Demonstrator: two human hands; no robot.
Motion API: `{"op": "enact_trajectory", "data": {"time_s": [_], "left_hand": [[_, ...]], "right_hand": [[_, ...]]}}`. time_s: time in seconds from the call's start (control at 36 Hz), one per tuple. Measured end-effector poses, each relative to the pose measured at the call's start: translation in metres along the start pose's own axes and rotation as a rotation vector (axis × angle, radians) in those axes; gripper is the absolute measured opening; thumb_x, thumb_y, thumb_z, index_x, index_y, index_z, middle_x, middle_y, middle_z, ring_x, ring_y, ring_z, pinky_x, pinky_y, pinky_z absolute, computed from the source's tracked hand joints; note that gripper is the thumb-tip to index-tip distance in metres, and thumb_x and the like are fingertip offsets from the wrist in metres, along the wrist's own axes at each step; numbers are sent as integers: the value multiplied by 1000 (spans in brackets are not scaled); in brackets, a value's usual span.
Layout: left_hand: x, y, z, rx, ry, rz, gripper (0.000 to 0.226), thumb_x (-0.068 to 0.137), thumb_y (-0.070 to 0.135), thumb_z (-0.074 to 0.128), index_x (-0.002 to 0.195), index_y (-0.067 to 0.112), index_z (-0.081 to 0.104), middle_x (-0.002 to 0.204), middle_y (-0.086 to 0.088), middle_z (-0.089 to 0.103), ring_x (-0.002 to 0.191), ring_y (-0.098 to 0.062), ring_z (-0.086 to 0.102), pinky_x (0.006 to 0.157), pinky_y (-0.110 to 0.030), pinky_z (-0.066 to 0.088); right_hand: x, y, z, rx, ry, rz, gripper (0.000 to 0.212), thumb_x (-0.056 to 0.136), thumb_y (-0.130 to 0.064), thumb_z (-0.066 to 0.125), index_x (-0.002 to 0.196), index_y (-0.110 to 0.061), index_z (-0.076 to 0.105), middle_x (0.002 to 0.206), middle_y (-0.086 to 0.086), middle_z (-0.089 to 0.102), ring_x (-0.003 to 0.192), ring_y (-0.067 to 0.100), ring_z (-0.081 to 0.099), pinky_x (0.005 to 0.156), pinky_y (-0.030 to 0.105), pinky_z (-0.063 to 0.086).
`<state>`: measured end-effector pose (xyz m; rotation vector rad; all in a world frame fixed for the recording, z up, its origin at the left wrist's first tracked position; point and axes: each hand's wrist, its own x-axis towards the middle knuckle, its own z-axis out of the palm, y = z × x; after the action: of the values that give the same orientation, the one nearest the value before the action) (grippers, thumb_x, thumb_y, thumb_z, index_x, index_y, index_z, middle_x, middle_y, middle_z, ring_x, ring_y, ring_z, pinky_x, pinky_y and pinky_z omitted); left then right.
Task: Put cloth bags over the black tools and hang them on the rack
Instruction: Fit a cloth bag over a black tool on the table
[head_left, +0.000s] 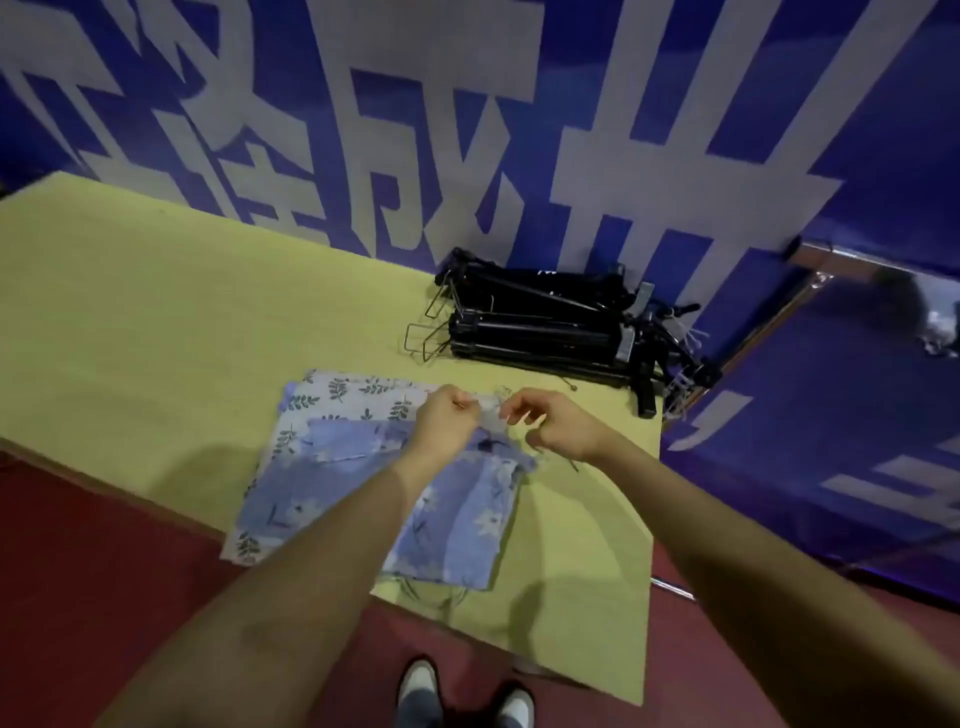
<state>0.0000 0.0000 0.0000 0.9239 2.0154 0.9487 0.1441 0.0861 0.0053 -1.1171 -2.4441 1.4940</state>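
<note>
A stack of flat cloth bags lies near the front of the yellow table (156, 291). The top blue flowered bag (457, 525) covers a white leaf-print bag (343, 395). My left hand (447, 421) and my right hand (556, 423) are close together over the far edge of the stack, each pinching the top bag's opening or its drawstring; which one is blurred. Behind them, a pile of black folded tools (550, 322) with wire hooks lies at the table's far right.
A blue banner wall with large white characters (467, 130) stands right behind the table. To the right a metal rail (769, 332) slants down beside the table's edge. Red floor and my shoes (467, 696) are below.
</note>
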Motion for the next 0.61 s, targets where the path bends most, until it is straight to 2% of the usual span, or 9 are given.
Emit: {"op": "enact_trajectory", "data": {"time_s": [0.08,0.14,0.22,0.28,0.31,0.36,0.44,0.53,0.61], "left_hand": [[-5,-12,7,73,-37,9,9,94,9,47,86,8,48,73,0,48,74,-19,46,51,-14,33],[-10,-19,11,117,-62,-6,11,93,8,47,82,11,48,69,6,46,70,-16,47,50,-11,33],[-13,-26,12,124,-96,-17,18,89,8,51,76,20,47,72,6,49,80,-21,52,70,-28,41],[-19,-26,13,140,-108,-5,9,87,14,57,83,17,49,76,3,50,85,-23,53,77,-36,44],[-20,-27,13,169,-101,22,10,86,20,59,88,16,50,83,1,52,90,-23,53,81,-38,44],[-23,-28,12,331,-64,76,25,84,34,59,101,17,50,102,-1,50,104,-20,45,88,-36,36],[-26,-18,9,524,28,175,45,82,50,56,113,18,46,115,-2,43,112,-22,36,93,-36,29],[-25,-5,4,659,127,230,50,85,51,51,119,15,45,119,-5,43,115,-26,38,94,-36,29],[-25,6,-5,748,144,260,42,92,36,47,124,10,43,123,-10,45,115,-27,44,91,-35,36]], "right_hand": [[1,15,14,-187,-108,65,44,69,0,70,110,-14,59,116,8,57,107,22,52,93,35,44],[2,24,25,-326,-118,97,44,71,-14,74,111,-21,58,119,7,54,112,27,46,98,40,37],[5,28,32,-354,-15,91,27,78,-17,68,104,-22,64,113,8,55,110,29,45,98,38,30],[7,26,34,-230,82,55,11,80,-13,64,89,-19,68,104,7,59,103,29,54,99,42,37],[7,22,34,-145,120,45,8,80,-12,64,82,-18,68,97,6,60,97,28,58,94,43,42],[8,11,30,5,162,55,13,82,-9,62,71,-16,61,78,4,59,76,24,58,74,37,47],[12,-6,23,79,189,20,30,85,-6,57,59,-17,47,56,-1,45,52,12,40,52,27,34],[17,-19,17,70,236,-32,32,85,-8,57,58,-16,43,53,-3,38,47,6,31,47,23,26],[21,-26,11,53,276,-66,24,85,-9,57,64,-10,47,56,-1,35,49,6,29,48,24,24]]}}
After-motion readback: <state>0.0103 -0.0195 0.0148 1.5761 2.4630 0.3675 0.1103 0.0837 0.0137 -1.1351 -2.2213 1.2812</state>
